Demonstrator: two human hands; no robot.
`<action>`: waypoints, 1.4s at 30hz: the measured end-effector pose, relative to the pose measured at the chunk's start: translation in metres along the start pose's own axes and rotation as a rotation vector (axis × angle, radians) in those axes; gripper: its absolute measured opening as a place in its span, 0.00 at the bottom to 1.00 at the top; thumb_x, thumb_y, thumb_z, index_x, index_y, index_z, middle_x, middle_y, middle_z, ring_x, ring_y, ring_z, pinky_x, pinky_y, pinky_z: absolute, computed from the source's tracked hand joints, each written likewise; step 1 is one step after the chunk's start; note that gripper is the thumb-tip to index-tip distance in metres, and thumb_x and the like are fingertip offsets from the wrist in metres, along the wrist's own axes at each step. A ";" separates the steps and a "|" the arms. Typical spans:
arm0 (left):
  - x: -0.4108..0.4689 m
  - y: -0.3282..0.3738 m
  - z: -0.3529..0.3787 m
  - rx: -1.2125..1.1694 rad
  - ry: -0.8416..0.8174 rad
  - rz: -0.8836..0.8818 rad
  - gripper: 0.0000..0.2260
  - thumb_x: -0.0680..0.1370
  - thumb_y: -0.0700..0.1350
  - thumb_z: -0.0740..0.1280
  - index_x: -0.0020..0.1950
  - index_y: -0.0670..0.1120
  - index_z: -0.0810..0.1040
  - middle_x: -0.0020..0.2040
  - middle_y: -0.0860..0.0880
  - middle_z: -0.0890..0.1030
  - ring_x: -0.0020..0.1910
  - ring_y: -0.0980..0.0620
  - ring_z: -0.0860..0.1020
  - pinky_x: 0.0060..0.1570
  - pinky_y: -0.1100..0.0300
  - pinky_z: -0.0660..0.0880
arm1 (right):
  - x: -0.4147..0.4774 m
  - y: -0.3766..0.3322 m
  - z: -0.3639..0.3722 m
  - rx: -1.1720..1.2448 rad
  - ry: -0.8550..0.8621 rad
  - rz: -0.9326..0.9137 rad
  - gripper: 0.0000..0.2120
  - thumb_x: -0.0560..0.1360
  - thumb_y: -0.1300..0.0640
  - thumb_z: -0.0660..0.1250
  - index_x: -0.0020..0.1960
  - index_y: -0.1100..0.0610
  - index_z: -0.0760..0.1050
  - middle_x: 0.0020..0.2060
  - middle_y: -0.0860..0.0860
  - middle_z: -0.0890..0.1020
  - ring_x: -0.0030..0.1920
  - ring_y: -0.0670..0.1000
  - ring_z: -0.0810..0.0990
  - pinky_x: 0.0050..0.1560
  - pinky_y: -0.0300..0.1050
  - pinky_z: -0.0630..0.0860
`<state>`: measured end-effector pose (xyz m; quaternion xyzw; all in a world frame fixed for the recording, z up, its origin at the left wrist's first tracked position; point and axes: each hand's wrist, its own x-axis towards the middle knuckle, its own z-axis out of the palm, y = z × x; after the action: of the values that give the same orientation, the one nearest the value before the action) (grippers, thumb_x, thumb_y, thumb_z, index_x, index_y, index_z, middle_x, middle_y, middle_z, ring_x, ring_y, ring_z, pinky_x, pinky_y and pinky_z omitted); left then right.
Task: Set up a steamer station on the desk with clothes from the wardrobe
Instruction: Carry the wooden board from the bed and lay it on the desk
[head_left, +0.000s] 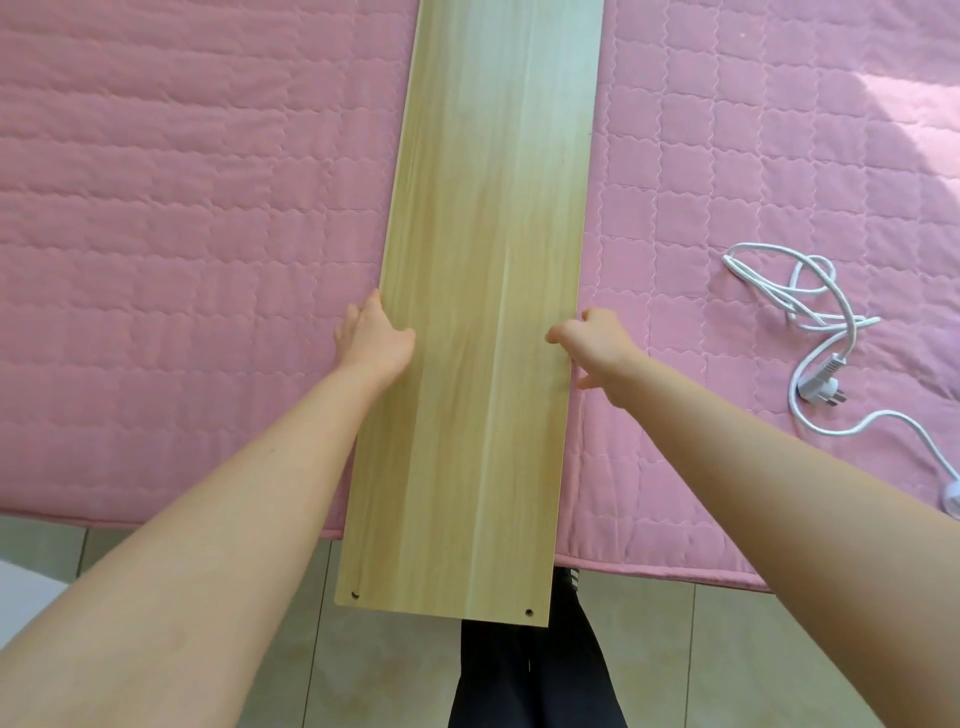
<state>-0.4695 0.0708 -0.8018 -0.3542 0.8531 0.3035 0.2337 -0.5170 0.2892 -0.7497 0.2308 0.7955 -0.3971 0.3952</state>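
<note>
1. The left hand (375, 339) and right hand (597, 347) grip opposite edges of long pale wooden board (488, 197), fingers curled.
2. That board sits between hands, on pink quilted bed (182, 208).
3. Loose white power cord (810, 312) right of right hand.

A long, pale wood-grain board (483, 208) runs lengthwise away from the person, gripped at its two long edges by the left hand (371, 338) and the right hand (597, 345). Beyond the grip it stretches over the pink quilted cover (182, 208), perhaps resting on it. Nearer than the grip, its end overhangs the cover's edge, with a small hole (529, 612) at each corner. Right of the right-hand grip, well apart, lies a loosely tangled white cord (815, 312) with its plug (826, 387).
</note>
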 end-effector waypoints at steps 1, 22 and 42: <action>-0.003 -0.001 0.001 0.014 0.000 -0.006 0.32 0.77 0.47 0.63 0.78 0.47 0.54 0.73 0.42 0.61 0.71 0.39 0.62 0.71 0.47 0.61 | -0.002 0.002 0.001 0.007 0.001 0.008 0.15 0.73 0.58 0.62 0.57 0.64 0.70 0.48 0.56 0.73 0.47 0.56 0.74 0.58 0.66 0.74; -0.078 -0.097 -0.003 0.065 -0.040 -0.193 0.24 0.75 0.44 0.64 0.71 0.41 0.68 0.64 0.37 0.71 0.63 0.37 0.71 0.64 0.46 0.69 | -0.057 0.084 0.051 0.025 -0.268 0.255 0.20 0.75 0.61 0.61 0.66 0.63 0.66 0.49 0.54 0.77 0.46 0.54 0.77 0.48 0.51 0.73; -0.103 -0.081 -0.018 -0.503 0.152 -0.314 0.08 0.74 0.48 0.71 0.50 0.47 0.78 0.45 0.48 0.80 0.46 0.45 0.80 0.52 0.50 0.77 | -0.054 0.033 0.012 -0.444 -0.238 -0.175 0.26 0.76 0.61 0.59 0.73 0.60 0.62 0.66 0.56 0.73 0.52 0.51 0.74 0.50 0.42 0.70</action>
<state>-0.3464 0.0600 -0.7542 -0.5503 0.7010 0.4380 0.1184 -0.4574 0.2958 -0.7251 0.0202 0.8279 -0.2698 0.4912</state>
